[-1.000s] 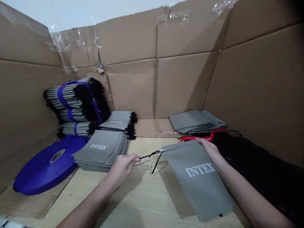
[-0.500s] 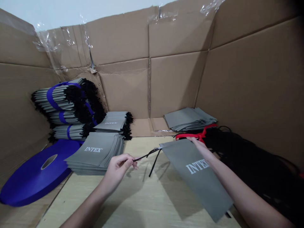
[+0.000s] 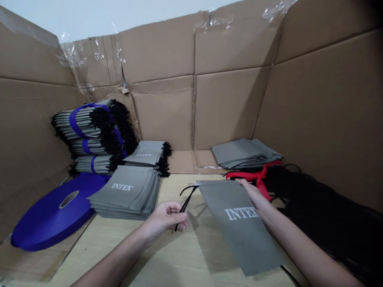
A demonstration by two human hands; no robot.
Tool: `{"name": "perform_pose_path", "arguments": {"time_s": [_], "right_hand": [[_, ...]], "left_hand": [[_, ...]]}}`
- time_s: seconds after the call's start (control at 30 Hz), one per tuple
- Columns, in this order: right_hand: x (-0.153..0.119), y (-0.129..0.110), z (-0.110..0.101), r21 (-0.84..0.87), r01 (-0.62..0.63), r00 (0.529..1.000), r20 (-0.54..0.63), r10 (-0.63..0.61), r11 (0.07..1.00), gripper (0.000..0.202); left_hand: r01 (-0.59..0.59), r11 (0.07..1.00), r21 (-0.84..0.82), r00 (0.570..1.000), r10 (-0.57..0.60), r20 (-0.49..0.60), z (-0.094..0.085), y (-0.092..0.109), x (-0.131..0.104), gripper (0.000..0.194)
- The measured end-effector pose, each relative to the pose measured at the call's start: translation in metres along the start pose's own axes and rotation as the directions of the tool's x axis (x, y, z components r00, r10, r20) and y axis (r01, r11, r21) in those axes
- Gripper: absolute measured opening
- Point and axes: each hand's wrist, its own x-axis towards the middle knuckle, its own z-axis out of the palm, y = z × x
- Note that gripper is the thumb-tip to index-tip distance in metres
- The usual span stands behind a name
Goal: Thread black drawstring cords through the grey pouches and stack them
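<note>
A grey pouch (image 3: 239, 227) printed INTEX hangs tilted above the pale table (image 3: 176, 255). My right hand (image 3: 249, 191) grips its upper right edge; most of those fingers are hidden behind it. Black cord (image 3: 188, 199) comes out of the pouch's upper left corner. My left hand (image 3: 172, 217) pinches this cord between thumb and fingers, left of the pouch. Another black cord end (image 3: 289, 275) shows at the pouch's lower right corner.
Grey pouches lie stacked at left (image 3: 125, 191), with strapped bundles (image 3: 89, 127) and a blue strap roll (image 3: 42, 215) beyond. Farther right are flat grey pieces (image 3: 242, 153), a red tie (image 3: 260, 177) and a heap of black cords (image 3: 329, 219). Cardboard walls (image 3: 161, 111) surround the table.
The pouch has swung with its lower end leftward. My left hand has moved right and slightly down, nearer the pouch, and the cord is less stretched. The view has shifted slightly.
</note>
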Motion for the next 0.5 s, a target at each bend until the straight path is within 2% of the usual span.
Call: {"name": "perform_pose_path", "arguments": {"time_s": [0.1, 0.2, 0.27, 0.33, 0.4, 0.43, 0.5], "right_hand": [[0.005, 0.0, -0.003, -0.012, -0.058, 0.998, -0.034, 0.058, 0.998, 0.012], [0.011, 0.0, -0.006, -0.035, -0.059, 0.995, -0.078, 0.056, 0.998, 0.01], [0.014, 0.0, -0.008, -0.058, -0.045, 0.994, -0.099, 0.039, 0.997, 0.009], [0.017, 0.0, -0.009, -0.083, -0.027, 0.995, -0.101, 0.019, 0.996, 0.009], [0.018, 0.0, -0.01, -0.106, 0.001, 0.996, -0.092, -0.011, 0.994, 0.01], [0.018, 0.0, -0.01, -0.119, 0.024, 0.996, -0.085, -0.034, 0.993, 0.011], [0.017, -0.001, -0.011, -0.15, 0.094, 0.992, -0.07, -0.105, 0.984, 0.012]], "left_hand": [[-0.109, 0.954, 0.278, 0.99, 0.131, -0.061, -0.003, 0.0, 0.001, 0.035], [-0.198, 0.845, 0.497, 0.946, 0.298, -0.13, -0.008, 0.003, -0.002, 0.033], [-0.261, 0.742, 0.617, 0.887, 0.436, -0.15, -0.012, 0.007, -0.005, 0.026], [-0.336, 0.638, 0.692, 0.797, 0.585, -0.153, -0.015, 0.012, -0.009, 0.019], [-0.399, 0.624, 0.672, 0.726, 0.662, -0.183, -0.017, 0.017, -0.013, 0.017], [-0.429, 0.66, 0.617, 0.717, 0.664, -0.212, -0.017, 0.019, -0.015, 0.016], [-0.506, 0.769, 0.391, 0.739, 0.62, -0.264, -0.016, 0.025, -0.018, 0.018]]}}
